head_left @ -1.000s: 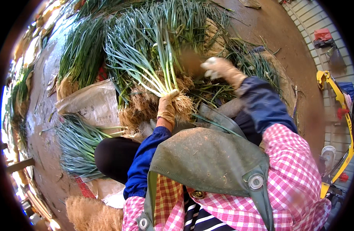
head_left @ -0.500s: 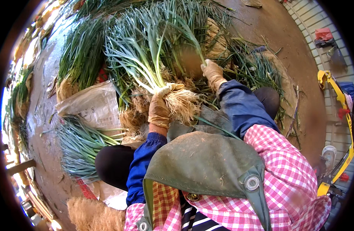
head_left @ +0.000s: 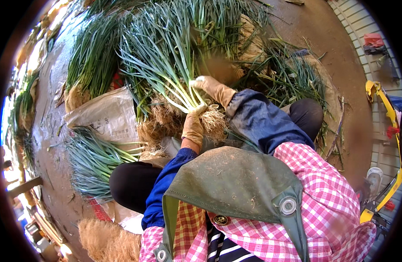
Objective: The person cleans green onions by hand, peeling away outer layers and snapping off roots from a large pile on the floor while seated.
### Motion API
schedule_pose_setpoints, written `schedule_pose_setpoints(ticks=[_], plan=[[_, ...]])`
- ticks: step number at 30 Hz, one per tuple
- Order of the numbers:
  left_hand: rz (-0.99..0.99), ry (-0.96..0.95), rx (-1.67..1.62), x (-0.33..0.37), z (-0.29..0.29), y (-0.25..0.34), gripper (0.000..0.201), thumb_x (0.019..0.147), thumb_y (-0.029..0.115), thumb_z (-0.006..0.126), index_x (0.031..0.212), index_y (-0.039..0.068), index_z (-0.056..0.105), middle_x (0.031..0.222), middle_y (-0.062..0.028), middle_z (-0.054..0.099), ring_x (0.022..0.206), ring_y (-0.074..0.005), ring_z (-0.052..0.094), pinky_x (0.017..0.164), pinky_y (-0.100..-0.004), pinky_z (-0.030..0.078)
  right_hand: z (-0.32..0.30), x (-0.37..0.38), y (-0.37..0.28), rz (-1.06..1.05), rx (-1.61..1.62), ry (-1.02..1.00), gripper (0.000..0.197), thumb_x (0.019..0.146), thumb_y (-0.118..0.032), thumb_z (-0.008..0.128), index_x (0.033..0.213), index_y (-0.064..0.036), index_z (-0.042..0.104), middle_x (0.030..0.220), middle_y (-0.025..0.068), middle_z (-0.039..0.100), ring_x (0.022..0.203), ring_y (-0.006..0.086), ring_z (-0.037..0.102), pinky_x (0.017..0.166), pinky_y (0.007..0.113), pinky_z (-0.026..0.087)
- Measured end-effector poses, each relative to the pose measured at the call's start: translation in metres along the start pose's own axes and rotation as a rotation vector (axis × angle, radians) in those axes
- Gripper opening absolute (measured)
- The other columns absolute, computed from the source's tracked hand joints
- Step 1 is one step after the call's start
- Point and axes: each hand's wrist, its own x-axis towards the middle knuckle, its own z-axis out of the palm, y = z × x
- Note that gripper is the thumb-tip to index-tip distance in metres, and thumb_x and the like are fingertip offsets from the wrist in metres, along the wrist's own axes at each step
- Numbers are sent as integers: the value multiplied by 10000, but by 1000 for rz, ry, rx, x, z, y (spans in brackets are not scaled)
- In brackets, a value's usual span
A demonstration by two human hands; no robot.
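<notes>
My gloved left hand [head_left: 193, 129] is closed around the lower white stems of a bunch of green onions [head_left: 177, 91]. Pale, stringy roots [head_left: 215, 121] stick out beside that hand, and the long green leaves fan away toward the far side. My gloved right hand [head_left: 215, 91] is at the right edge of the same bunch, its fingers curled on a stalk just above the roots. Its fingertips are partly hidden. A large heap of green onions [head_left: 166, 26] lies right behind the bunch, with tangled brown roots toward me.
At the left lie a smaller pile of green onions [head_left: 94, 163], a pale sack [head_left: 107, 115] and another leafy bundle [head_left: 94, 61]. Loose trimmed leaves [head_left: 292, 83] cover sacking at the right. A brown fibrous mass [head_left: 109, 240] sits near left. A yellow metal frame [head_left: 391, 113] stands far right.
My right hand has moved left and nearer, from a stalk apart at the right to the bunch. My left hand has shifted slightly right with the bunch.
</notes>
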Motion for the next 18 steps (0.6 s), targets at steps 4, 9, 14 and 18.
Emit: schedule_pose_setpoints(ticks=[4, 9, 14, 18], plan=[[4, -32, -7, -1, 5, 1, 208, 809, 12, 578, 997, -75, 586, 884, -141, 626, 759, -250, 630, 672, -317, 536, -8, 21, -16, 175, 540, -89, 219, 858, -230, 604, 978, -47, 589, 798, 47, 635, 619, 122, 572, 567, 233, 488], [30, 26, 10, -11, 15, 8, 209, 797, -6, 564, 989, -85, 589, 872, -149, 630, 748, -255, 634, 671, -321, 540, 0, 24, 7, 61, 692, 49, 159, 870, -164, 572, 955, -31, 591, 815, 70, 649, 636, 132, 613, 562, 254, 522], [84, -7, 3, -12, 7, 17, 216, 832, 50, 508, 978, -82, 595, 849, -151, 634, 705, -250, 637, 642, -320, 542, 16, 4, 7, -48, 1043, 147, 145, 869, -92, 535, 964, 13, 563, 836, 132, 643, 703, 220, 644, 639, 333, 556], [100, -17, -39, -5, 25, 13, 192, 826, 50, 506, 947, -77, 585, 822, -174, 627, 698, -256, 638, 609, -322, 547, -37, 13, 21, -90, 509, 39, 169, 873, -85, 537, 1012, 12, 537, 832, 113, 618, 683, 195, 642, 567, 297, 549]])
